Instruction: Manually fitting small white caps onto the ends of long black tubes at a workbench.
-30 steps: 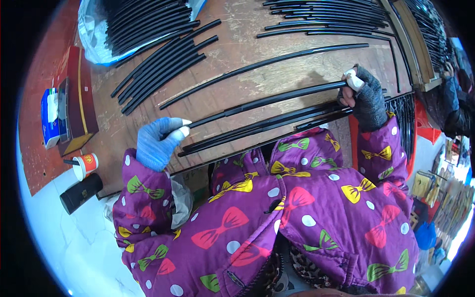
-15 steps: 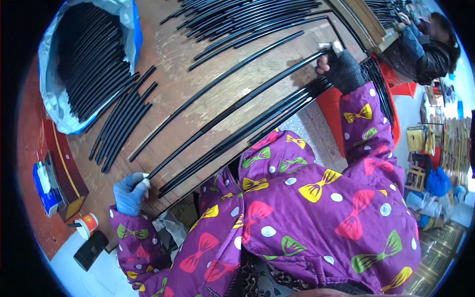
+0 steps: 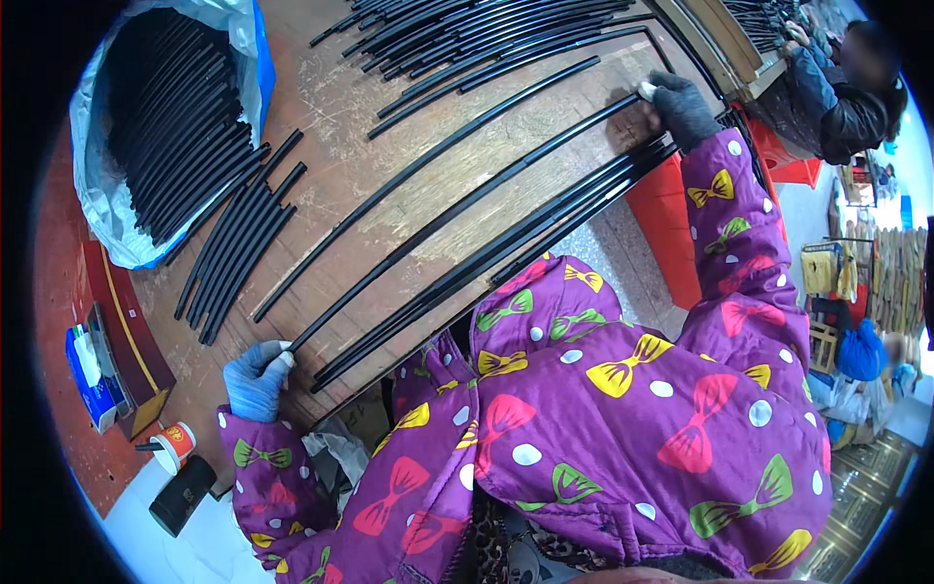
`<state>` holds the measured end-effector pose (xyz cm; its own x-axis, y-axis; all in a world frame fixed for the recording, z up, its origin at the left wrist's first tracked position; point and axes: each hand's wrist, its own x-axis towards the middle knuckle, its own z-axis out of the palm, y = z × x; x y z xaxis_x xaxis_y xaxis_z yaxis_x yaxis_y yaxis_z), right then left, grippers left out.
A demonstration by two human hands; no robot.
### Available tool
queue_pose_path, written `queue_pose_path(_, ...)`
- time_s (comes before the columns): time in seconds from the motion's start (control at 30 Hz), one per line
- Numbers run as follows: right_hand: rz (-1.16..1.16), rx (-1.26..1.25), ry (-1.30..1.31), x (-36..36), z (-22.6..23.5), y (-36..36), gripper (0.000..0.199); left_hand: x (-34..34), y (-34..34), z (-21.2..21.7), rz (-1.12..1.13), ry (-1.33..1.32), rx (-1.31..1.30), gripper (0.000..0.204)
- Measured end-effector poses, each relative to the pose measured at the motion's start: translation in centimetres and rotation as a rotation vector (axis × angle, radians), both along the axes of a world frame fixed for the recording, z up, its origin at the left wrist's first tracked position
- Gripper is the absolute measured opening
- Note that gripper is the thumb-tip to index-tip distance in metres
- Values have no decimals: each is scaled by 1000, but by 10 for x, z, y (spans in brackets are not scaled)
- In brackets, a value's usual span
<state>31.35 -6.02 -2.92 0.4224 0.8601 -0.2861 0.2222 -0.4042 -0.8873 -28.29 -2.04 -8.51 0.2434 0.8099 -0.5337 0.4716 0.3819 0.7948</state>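
A long curved black strip [image 3: 457, 209] lies across the wooden bench [image 3: 341, 107]. My left hand [image 3: 255, 378], in a blue glove, grips the strip's near end at the lower left. My right hand [image 3: 678, 105], in a dark glove, holds its far end at the upper right. Both arms wear purple sleeves with bow patterns. Several more long black strips [image 3: 486, 268] lie bundled along the bench's near edge, just below the held one.
A blue and white bag [image 3: 161, 127] full of short black tubes sits upper left, with loose short tubes [image 3: 238, 243] beside it. More strips [image 3: 486, 44] lie at the top. A cup [image 3: 172, 446] and a box [image 3: 89, 375] stand at left. Another person [image 3: 842, 88] works at upper right.
The view has swung and tilted; my hands have drawn further apart along the strip, left down toward the bench's near corner, right out to the far end.
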Motion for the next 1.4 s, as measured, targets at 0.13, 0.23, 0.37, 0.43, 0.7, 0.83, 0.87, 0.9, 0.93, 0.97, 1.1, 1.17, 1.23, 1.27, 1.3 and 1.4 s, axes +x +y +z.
queue_pose_path(0.13, 118, 59, -1050, -11, -17, 14, 28, 2, 0, 2, -126, 72, 279, 13)
queue_pose_path(0.23, 267, 14, -926, -58, -12, 41, 32, 24, 14, 11, -161, 175, 609, 16)
queue_pose_path(0.37, 346, -76, -1124, -63, -24, 54, 34, 45, 29, 5, -323, 509, 978, 18)
queue_pose_path(0.43, 395, -95, -1073, -68, -17, 48, 34, 41, 27, -3, -318, 464, 880, 19)
queue_pose_path(0.7, 356, -170, -1068, -66, -1, 57, 33, 34, 11, 3, -288, 162, 553, 8)
queue_pose_path(0.83, 516, -60, -1390, -67, -3, 76, 38, 37, 27, 10, -194, 211, 643, 11)
queue_pose_path(0.87, 530, 25, -1439, -65, -9, 76, 37, 34, 32, 10, -224, 320, 793, 12)
queue_pose_path(0.9, 531, 30, -1436, -64, -11, 77, 37, 29, 36, 10, -254, 430, 942, 13)
queue_pose_path(0.93, 540, 39, -1463, -64, -12, 77, 36, 24, 43, 5, -240, 499, 910, 17)
queue_pose_path(0.97, 548, 48, -1490, -64, -12, 78, 35, 21, 47, -2, -241, 494, 911, 17)
queue_pose_path(1.1, 664, -146, -1574, -85, -1, 78, 35, 13, 48, -7, -210, 754, 992, 24)
queue_pose_path(1.17, 725, -37, -1675, -89, -1, 75, 35, 10, 46, -2, -294, 771, 870, 24)
queue_pose_path(1.23, 731, 105, -1726, -90, -7, 69, 35, 8, 49, -9, -308, 688, 941, 20)
queue_pose_path(1.27, 771, 49, -1691, -93, -2, 66, 37, 11, 52, -11, -312, 668, 981, 20)
queue_pose_path(1.3, 822, 3, -1653, -98, 1, 67, 39, 12, 53, -13, -324, 641, 970, 22)
queue_pose_path(1.4, 969, 295, -1617, -110, 2, 67, 41, 21, 43, -11, -295, 637, 955, 24)
